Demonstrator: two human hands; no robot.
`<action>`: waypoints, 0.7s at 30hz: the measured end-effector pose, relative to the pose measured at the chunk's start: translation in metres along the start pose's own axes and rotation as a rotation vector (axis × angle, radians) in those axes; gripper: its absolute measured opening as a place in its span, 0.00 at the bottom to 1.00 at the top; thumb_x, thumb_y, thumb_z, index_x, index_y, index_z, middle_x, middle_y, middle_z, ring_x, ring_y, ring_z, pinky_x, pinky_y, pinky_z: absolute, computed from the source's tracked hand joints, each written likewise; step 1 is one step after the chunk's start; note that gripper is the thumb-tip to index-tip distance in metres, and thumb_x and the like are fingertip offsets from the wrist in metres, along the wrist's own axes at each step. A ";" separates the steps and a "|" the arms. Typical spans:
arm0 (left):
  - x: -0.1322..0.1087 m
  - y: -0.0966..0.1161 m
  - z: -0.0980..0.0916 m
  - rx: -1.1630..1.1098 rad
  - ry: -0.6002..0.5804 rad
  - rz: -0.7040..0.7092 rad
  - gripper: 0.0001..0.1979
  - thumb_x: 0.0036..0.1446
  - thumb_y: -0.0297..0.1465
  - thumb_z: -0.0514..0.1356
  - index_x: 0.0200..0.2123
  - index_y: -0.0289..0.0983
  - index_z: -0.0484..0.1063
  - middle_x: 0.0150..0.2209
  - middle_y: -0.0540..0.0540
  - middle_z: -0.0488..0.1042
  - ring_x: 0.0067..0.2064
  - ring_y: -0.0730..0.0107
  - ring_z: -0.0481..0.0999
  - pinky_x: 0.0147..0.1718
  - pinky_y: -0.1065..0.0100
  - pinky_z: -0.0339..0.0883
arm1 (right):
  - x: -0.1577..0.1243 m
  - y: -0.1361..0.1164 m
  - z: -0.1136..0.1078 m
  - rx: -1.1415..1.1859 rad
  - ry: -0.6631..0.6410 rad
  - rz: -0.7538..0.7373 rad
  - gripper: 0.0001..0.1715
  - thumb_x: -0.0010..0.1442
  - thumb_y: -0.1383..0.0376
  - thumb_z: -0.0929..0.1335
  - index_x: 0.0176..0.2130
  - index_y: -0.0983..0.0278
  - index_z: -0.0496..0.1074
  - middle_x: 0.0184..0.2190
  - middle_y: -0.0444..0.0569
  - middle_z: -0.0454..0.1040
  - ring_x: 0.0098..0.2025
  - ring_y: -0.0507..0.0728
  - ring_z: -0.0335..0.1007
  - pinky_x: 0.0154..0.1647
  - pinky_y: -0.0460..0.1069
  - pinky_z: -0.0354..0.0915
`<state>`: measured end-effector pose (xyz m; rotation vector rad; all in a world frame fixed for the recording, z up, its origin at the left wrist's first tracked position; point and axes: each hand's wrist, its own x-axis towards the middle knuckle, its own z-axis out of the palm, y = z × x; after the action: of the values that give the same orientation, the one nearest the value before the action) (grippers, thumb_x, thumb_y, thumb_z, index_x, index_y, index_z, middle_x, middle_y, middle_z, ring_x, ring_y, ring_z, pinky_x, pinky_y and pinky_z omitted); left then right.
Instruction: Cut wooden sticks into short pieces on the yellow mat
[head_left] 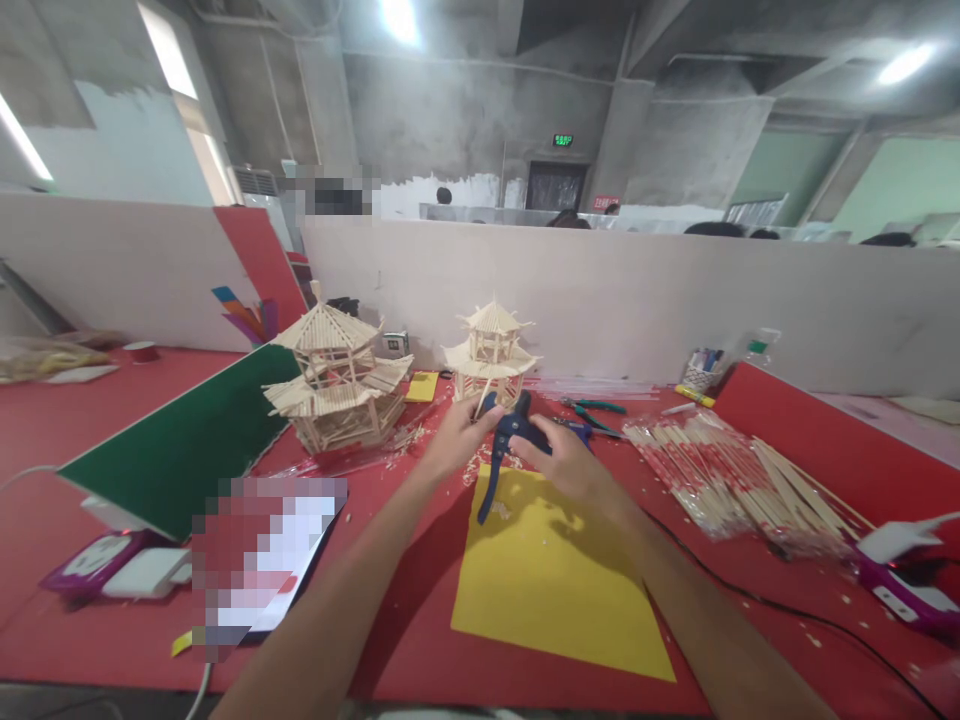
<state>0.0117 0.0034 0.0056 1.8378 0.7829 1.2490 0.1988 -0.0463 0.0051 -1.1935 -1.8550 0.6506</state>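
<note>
My right hand [566, 455] is wrapped around a dark blue hand cutter [501, 438], whose one handle hangs down over a yellow sheet [555, 570]. Close to the cutter's head, my left hand [459, 440] is closed in a pinch on a thin wooden stick [485, 390]; the fingers behind it are partly hidden. Just beyond both hands stands a small tiered pavilion model [493, 350] built of pale sticks. A larger stick pavilion [337, 375] stands to the left of it.
Bundles of wooden sticks in plastic [712, 470] lie at right, near green-handled pliers [600, 406] and a pen holder [703, 370]. A tablet [300, 560] rests at left beside a green board [187, 440]. Wood scraps litter the red table [409, 640]. Power strips sit on both sides.
</note>
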 end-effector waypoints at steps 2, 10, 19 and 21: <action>-0.001 0.001 -0.004 -0.138 -0.020 -0.045 0.19 0.58 0.46 0.60 0.30 0.35 0.67 0.24 0.52 0.62 0.24 0.77 0.57 0.23 0.73 0.51 | 0.001 0.009 -0.008 0.317 -0.220 0.115 0.27 0.60 0.43 0.64 0.40 0.62 0.75 0.34 0.50 0.78 0.36 0.59 0.75 0.31 0.50 0.69; -0.003 0.001 -0.007 -0.383 -0.019 -0.057 0.19 0.58 0.47 0.61 0.34 0.36 0.64 0.21 0.57 0.54 0.20 0.82 0.47 0.19 0.74 0.42 | -0.010 0.016 0.010 0.707 -0.195 0.179 0.30 0.54 0.40 0.66 0.38 0.61 0.76 0.32 0.53 0.79 0.44 0.62 0.76 0.40 0.53 0.70; 0.000 0.001 -0.027 -0.075 0.119 -0.006 0.19 0.67 0.47 0.47 0.41 0.38 0.66 0.28 0.53 0.63 0.20 0.80 0.52 0.19 0.73 0.46 | -0.002 0.008 0.023 0.659 -0.108 0.186 0.24 0.61 0.43 0.65 0.40 0.60 0.70 0.31 0.46 0.75 0.32 0.56 0.72 0.32 0.48 0.66; 0.001 -0.002 -0.032 0.027 0.086 0.019 0.19 0.68 0.45 0.46 0.36 0.37 0.66 0.25 0.53 0.62 0.21 0.78 0.55 0.21 0.73 0.49 | 0.000 0.008 0.017 0.514 -0.034 0.149 0.22 0.63 0.45 0.64 0.38 0.60 0.68 0.29 0.43 0.72 0.29 0.53 0.68 0.31 0.47 0.64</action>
<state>-0.0181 0.0133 0.0116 1.8273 0.8341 1.3433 0.1882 -0.0431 -0.0106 -0.9817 -1.5023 1.1548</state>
